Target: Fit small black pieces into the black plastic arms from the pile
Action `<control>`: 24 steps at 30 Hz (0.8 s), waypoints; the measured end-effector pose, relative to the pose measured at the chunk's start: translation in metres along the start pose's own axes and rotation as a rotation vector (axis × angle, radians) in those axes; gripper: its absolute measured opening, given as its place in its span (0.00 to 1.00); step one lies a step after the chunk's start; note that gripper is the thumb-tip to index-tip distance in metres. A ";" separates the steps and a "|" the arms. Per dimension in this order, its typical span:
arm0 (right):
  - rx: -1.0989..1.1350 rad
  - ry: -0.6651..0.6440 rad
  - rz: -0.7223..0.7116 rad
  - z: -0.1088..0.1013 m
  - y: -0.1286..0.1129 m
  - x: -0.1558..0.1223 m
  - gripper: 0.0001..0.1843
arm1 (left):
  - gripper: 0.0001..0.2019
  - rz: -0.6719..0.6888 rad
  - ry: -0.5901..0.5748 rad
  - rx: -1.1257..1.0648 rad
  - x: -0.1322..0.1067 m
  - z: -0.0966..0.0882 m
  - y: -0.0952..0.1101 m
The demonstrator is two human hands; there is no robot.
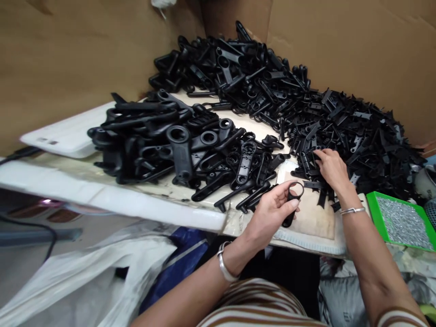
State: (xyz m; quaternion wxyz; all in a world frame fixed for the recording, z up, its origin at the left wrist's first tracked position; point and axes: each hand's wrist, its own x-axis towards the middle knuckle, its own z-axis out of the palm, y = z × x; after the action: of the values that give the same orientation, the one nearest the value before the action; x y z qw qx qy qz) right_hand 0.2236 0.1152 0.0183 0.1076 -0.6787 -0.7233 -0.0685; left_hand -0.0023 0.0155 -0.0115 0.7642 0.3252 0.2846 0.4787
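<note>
My left hand [272,209] is closed around a black plastic part with a ring at its top end [295,190], held upright just above the front of the table. My right hand [332,168] reaches to the near left edge of a heap of small flat black plastic pieces [340,122]. Its fingers are bent together among the pieces, and what lies between the fingertips I cannot make out. Below that hand, a few loose flat pieces [322,196] lie on a beige cardboard sheet [313,218].
Larger black arm-shaped parts [179,150] are piled on the left, and more ring-ended parts [235,68] at the back. A green tray [376,218] of small silvery metal pieces stands at the right. Cardboard walls [357,41] enclose the back. A white plastic lid-like object [68,131] lies far left.
</note>
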 end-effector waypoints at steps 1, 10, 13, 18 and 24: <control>0.010 -0.007 0.000 0.002 0.003 0.005 0.17 | 0.25 0.000 0.009 0.004 0.000 0.000 0.000; 0.721 -0.207 0.103 -0.029 -0.022 -0.083 0.19 | 0.32 0.009 0.020 0.055 -0.005 -0.003 0.000; 0.705 -0.358 -0.055 -0.022 -0.041 -0.122 0.14 | 0.24 -0.110 -0.042 -0.061 -0.008 -0.001 0.001; 0.541 -0.244 -0.052 -0.015 -0.054 -0.135 0.17 | 0.12 -0.232 -0.120 -0.280 -0.013 0.003 -0.001; 0.401 -0.331 -0.289 -0.020 -0.056 -0.129 0.15 | 0.14 -0.184 -0.025 -0.234 -0.019 -0.002 -0.005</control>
State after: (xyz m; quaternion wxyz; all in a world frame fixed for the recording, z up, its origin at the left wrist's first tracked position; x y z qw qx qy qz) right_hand 0.1766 -0.0183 0.0083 0.1093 -0.5359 -0.8191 0.1728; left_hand -0.0082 -0.0028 -0.0143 0.8412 0.2121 0.2459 0.4324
